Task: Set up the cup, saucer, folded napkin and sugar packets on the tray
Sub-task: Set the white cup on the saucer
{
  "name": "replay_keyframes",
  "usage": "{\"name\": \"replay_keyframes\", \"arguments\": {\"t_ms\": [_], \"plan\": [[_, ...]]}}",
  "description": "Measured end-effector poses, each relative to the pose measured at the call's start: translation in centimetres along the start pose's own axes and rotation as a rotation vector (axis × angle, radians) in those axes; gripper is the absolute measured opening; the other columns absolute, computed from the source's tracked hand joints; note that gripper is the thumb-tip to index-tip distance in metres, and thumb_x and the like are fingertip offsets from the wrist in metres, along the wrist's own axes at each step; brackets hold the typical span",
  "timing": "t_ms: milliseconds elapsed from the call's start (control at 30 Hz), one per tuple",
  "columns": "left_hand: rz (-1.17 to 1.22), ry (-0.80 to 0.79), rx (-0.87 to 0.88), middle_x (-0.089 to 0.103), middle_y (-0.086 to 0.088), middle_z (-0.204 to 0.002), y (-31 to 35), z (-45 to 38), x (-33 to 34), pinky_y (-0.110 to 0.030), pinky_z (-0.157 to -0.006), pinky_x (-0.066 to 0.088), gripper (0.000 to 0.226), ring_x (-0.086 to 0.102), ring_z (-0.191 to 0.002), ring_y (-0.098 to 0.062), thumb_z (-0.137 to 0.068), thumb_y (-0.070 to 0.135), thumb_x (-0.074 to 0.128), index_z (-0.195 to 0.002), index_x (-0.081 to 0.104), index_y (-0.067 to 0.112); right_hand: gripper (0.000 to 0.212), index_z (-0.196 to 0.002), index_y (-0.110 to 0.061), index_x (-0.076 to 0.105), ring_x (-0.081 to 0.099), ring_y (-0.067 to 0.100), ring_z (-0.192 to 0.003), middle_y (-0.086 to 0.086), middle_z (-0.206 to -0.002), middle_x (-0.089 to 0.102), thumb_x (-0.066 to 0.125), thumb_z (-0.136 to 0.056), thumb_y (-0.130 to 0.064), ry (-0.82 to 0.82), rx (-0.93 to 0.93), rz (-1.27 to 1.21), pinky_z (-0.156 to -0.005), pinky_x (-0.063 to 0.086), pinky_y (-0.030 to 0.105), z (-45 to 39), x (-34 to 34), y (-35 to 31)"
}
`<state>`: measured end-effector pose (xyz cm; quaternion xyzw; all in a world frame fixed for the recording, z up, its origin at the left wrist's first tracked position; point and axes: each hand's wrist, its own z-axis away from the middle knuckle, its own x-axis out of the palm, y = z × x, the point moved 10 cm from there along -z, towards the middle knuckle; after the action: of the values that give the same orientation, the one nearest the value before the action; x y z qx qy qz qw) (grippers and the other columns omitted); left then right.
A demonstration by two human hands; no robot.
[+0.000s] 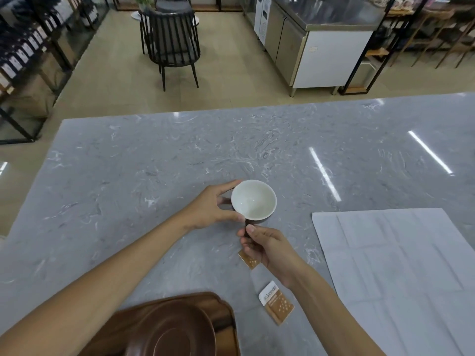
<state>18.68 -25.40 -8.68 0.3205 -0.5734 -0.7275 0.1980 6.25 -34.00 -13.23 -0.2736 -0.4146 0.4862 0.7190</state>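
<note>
A cup [254, 199], white inside and dark brown outside, is held over the grey marble counter. My left hand [214, 207] grips its left rim and side with thumb and fingers. My right hand [267, 246] pinches the cup's dark handle from below. A brown saucer [167, 332] lies on the wooden tray [223, 314] at the bottom edge. Two brown-and-white sugar packets lie on the counter: one packet [248, 260] is partly under my right hand, the other packet [276, 301] is beside my right wrist. An unfolded white napkin [401, 265] is spread flat at the right.
The counter's far edge [231, 109] runs across the middle of the view. Beyond it are a black chair [171, 39], bottle shelves [25, 47] at the left and a steel counter unit [321, 42] at the right.
</note>
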Motion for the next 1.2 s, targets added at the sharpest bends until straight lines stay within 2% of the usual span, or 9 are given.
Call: {"name": "replay_keyframes", "arguments": {"t_ms": [167, 300, 433, 533, 700, 867, 1000, 1100, 1200], "plan": [[-0.018, 0.091, 0.015, 0.065, 0.016, -0.135, 1.0, 4.6, -0.6, -0.026, -0.109, 0.046, 0.086, 0.066, -0.119, -0.004, -0.068, 0.018, 0.093, -0.142, 0.053, 0.035, 0.029, -0.095, -0.007, 0.078, 0.064, 0.008, -0.072, 0.002, -0.079, 0.067, 0.055, -0.105, -0.023, -0.060, -0.019, 0.054, -0.071, 0.055, 0.016, 2.7, 2.5, 0.3], [-0.028, 0.147, 0.029, 0.062, 0.015, -0.139, 1.6, 8.3, -1.2, -0.036, -0.110, 0.047, 0.086, 0.067, -0.119, -0.009, -0.067, 0.020, 0.094, -0.140, 0.054, 0.037, 0.031, -0.091, -0.012, 0.079, 0.064, 0.007, -0.074, 0.000, -0.079, 0.068, 0.054, -0.105, -0.023, -0.088, -0.018, 0.093, -0.073, 0.055, 0.016, 4.8, 4.5, 1.2], [-0.022, 0.178, 0.049, 0.060, 0.017, -0.139, 2.2, 11.9, -1.4, -0.034, -0.106, 0.049, 0.082, 0.067, -0.118, -0.010, -0.068, 0.021, 0.094, -0.137, 0.056, 0.041, 0.033, -0.089, -0.015, 0.080, 0.064, 0.006, -0.075, -0.001, -0.079, 0.068, 0.053, -0.106, -0.025, -0.108, -0.017, 0.140, -0.077, 0.056, 0.018, 6.8, 6.5, 2.2], [-0.022, 0.207, 0.037, 0.058, 0.019, -0.142, 2.0, 14.3, -1.6, -0.029, -0.104, 0.048, 0.088, 0.067, -0.118, -0.008, -0.066, 0.023, 0.095, -0.141, 0.053, 0.039, 0.031, -0.094, -0.013, 0.078, 0.063, 0.007, -0.076, 0.000, -0.080, 0.067, 0.053, -0.106, -0.025, -0.131, -0.013, 0.174, -0.081, 0.055, 0.021, 8.3, 7.8, 3.0], [-0.005, 0.264, 0.041, 0.058, 0.020, -0.141, 1.5, 18.3, -1.5, -0.026, -0.099, 0.050, 0.088, 0.066, -0.118, -0.008, -0.064, 0.023, 0.096, -0.139, 0.054, 0.041, 0.031, -0.096, -0.011, 0.077, 0.063, 0.006, -0.075, 0.000, -0.081, 0.066, 0.053, -0.106, -0.028, -0.149, -0.001, 0.223, -0.074, 0.054, 0.017, 10.7, 9.6, 4.8], [0.019, 0.303, 0.026, 0.059, 0.021, -0.138, 0.3, 22.4, -1.3, -0.027, -0.095, 0.053, 0.088, 0.067, -0.116, -0.009, -0.060, 0.025, 0.098, -0.135, 0.055, 0.041, 0.032, -0.096, -0.014, 0.079, 0.063, 0.005, -0.077, -0.002, -0.082, 0.067, 0.054, -0.105, -0.031, -0.157, 0.010, 0.273, -0.073, 0.054, 0.017, 12.9, 11.2, 7.4], [0.039, 0.330, -0.005, 0.056, 0.020, -0.141, -1.4, 25.4, -1.1, -0.034, -0.098, 0.056, 0.092, 0.069, -0.114, -0.011, -0.054, 0.030, 0.099, -0.134, 0.055, 0.040, 0.033, -0.097, -0.014, 0.079, 0.062, 0.006, -0.077, 0.000, -0.084, 0.065, 0.053, -0.105, -0.033, -0.174, 0.019, 0.296, -0.073, 0.053, 0.018, 14.5, 12.3, 9.5], [0.022, 0.326, -0.036, 0.056, 0.020, -0.142, -2.9, 27.2, -0.6, -0.040, -0.105, 0.052, 0.096, 0.068, -0.116, -0.012, -0.053, 0.037, 0.099, -0.136, 0.051, 0.044, 0.034, -0.098, -0.014, 0.079, 0.062, 0.006, -0.078, -0.001, -0.084, 0.066, 0.052, -0.106, -0.034, -0.184, 0.046, 0.302, -0.077, 0.053, 0.019, 15.4, 12.8, 11.2], [0.018, 0.315, -0.070, 0.054, 0.022, -0.144, -4.0, 28.4, -0.2, -0.039, -0.111, 0.046, 0.104, 0.061, -0.125, -0.008, -0.051, 0.043, 0.098, -0.142, 0.047, 0.046, 0.033, -0.097, -0.016, 0.079, 0.063, 0.007, -0.081, -0.001, -0.086, 0.067, 0.054, -0.105, -0.036, -0.173, 0.066, 0.304, -0.080, 0.053, 0.020, 16.0, 13.0, 12.8]]}}
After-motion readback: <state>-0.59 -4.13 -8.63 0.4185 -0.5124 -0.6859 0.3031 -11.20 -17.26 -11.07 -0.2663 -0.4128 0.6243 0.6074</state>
